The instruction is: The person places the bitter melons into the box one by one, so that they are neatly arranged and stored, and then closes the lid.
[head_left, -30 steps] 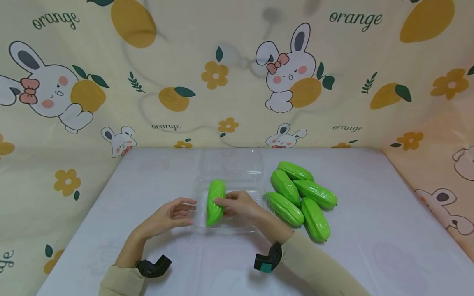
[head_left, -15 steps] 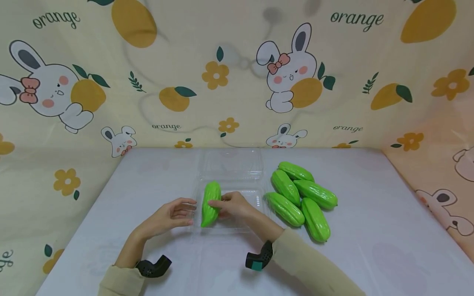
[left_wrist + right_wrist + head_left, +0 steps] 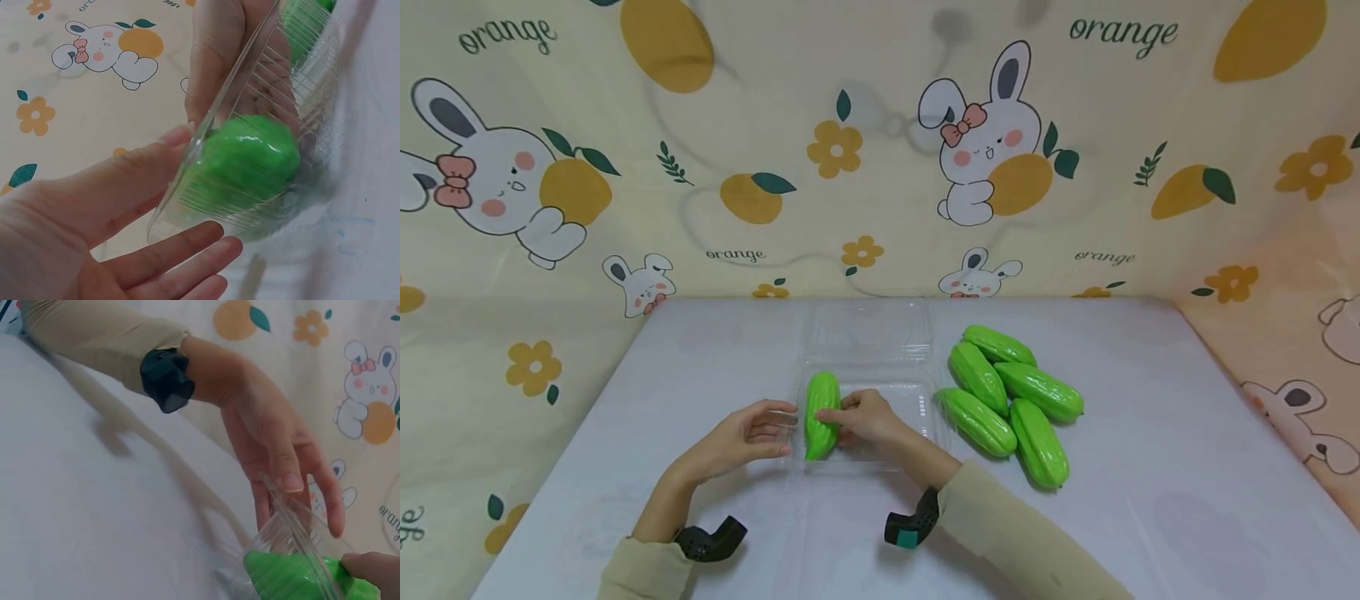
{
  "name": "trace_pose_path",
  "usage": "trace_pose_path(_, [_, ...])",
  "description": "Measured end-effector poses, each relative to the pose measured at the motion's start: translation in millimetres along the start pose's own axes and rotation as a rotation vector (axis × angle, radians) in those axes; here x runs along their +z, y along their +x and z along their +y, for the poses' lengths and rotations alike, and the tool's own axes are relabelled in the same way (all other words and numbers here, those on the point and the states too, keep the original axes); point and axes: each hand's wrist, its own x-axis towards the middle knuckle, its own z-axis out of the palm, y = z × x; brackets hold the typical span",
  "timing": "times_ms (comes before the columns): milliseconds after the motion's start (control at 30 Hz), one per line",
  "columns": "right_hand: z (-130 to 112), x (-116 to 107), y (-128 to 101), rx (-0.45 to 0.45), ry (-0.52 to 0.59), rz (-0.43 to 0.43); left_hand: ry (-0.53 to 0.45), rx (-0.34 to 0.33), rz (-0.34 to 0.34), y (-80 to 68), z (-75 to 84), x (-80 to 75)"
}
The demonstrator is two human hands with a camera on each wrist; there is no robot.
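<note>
A clear plastic clamshell tray [image 3: 910, 402] lies open in the middle of the white table, its lid [image 3: 868, 329] folded back. My right hand [image 3: 838, 415] grips a green ridged gourd [image 3: 820, 400] and holds it low at the tray's left side. The left wrist view shows the gourd [image 3: 250, 162] inside the tray wall [image 3: 294, 69]. My left hand [image 3: 778, 425] lies beside the tray's left edge with straight fingers. Its thumb [image 3: 284, 475] touches the rim [image 3: 294, 528]. In the right wrist view the gourd [image 3: 294, 578] sits under my right fingertip.
Several more green gourds [image 3: 1011, 396] lie in a pile right of the tray. The white table [image 3: 1150, 475] is walled on three sides by a yellow rabbit-and-orange print cloth [image 3: 880, 150]. Black wrist mounts sit on both sleeves.
My right hand has carried the gourd left and down to the tray's left side. The left hand has stayed at the tray's edge.
</note>
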Motion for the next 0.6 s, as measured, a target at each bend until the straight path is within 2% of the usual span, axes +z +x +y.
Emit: trace_pose_path(600, [-0.7,0.7,-2.8,-0.012,0.067,-0.033,-0.011,-0.007,-0.003,0.8,-2.5,-1.4])
